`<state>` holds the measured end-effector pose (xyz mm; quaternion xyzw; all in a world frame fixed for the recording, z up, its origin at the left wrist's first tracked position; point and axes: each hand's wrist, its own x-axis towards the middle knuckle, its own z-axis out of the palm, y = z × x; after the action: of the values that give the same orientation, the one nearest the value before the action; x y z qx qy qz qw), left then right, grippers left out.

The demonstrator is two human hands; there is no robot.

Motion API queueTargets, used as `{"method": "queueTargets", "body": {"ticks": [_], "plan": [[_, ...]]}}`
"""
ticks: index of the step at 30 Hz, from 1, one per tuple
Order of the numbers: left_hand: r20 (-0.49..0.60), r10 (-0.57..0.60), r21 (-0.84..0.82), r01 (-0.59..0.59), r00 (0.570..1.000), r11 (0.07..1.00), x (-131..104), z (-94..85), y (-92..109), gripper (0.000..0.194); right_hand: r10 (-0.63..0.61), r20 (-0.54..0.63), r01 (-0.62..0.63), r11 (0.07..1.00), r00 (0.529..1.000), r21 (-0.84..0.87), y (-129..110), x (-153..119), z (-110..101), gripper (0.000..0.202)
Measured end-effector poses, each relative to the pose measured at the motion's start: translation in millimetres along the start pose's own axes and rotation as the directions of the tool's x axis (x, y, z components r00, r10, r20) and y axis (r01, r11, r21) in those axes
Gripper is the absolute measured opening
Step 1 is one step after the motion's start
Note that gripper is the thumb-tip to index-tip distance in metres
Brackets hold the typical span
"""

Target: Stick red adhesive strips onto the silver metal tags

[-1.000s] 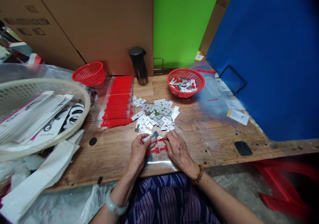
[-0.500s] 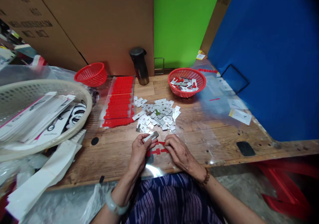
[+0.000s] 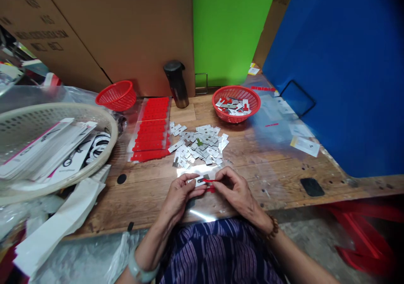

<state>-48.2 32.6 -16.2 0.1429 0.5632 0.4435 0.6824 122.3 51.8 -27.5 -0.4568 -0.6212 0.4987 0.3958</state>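
My left hand (image 3: 179, 195) pinches a small white card (image 3: 200, 181) with a dark slot in it, just above the table's front part. Between the thumb and fingers of my right hand (image 3: 238, 191) is a thin red piece (image 3: 208, 180), its left end against the card's slot. More red (image 3: 211, 189) shows below, partly hidden by the hands. Beyond the hands lies a loose pile of similar white and grey cards (image 3: 202, 143). Sheets of red pieces (image 3: 153, 128) lie left of the pile.
A red basket (image 3: 236, 118) holds cards and red pieces. Another red basket (image 3: 116, 96) and a black bottle (image 3: 177, 84) stand at the back. A large pale basket (image 3: 107, 157) of printed cards is at left. Clear plastic (image 3: 268, 111) lies at right, by a blue panel (image 3: 341, 86).
My right hand has lifted a red piece from the table and brought it to the card. The card in my left hand has moved slightly right and lower.
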Motion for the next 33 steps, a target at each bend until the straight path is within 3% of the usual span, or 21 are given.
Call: {"method": "queueTargets", "body": {"ticks": [9, 20, 33], "plan": [[0.046, -0.029, 0.056, 0.026, 0.999, 0.998, -8.0, 8.2, 2.5, 0.020, 0.062, 0.076, -0.058, 0.997, 0.995, -0.050, -4.4, -1.1, -3.4, 0.005], [0.044, -0.008, 0.062, 0.006, 0.999, 0.998, -4.7, 9.0, -4.7, 0.027, 0.074, -0.008, -0.074, 0.995, 0.997, -0.073, -2.0, -2.4, 1.7, 0.005], [0.044, 0.009, 0.093, -0.013, 0.999, 0.996, -4.2, 10.3, -7.3, 0.024, 0.103, 0.000, -0.103, 0.995, 0.995, -0.021, 1.8, -2.2, 4.5, 0.005]]}}
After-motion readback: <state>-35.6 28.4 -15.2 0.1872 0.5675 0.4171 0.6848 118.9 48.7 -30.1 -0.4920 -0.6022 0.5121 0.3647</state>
